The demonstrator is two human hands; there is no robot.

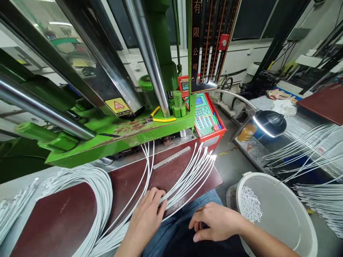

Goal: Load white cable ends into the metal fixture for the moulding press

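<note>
My left hand [148, 210] lies over a bundle of white cables [184, 175] on the brown tabletop, its fingers bent around them. The cables fan out toward the table's right edge, with their tips near the red control box. My right hand [211, 221] hangs above my lap, fingers loosely curled and the thumb apart, with nothing visible in it. A few white cables [147, 164] run from under the green press [128, 132] down past my left hand. A flat metal bar [171, 158] lies on the table between these cables and the fanned bundle.
Yellow-handled pliers [163, 119] rest on the press ledge. A red control box [211, 121] with a keypad stands behind the table. At the right is a white bin [278, 214] holding small white pieces. A lamp [270, 123] and more cables [316, 153] are beyond it. Looped cables [103, 192] lie left.
</note>
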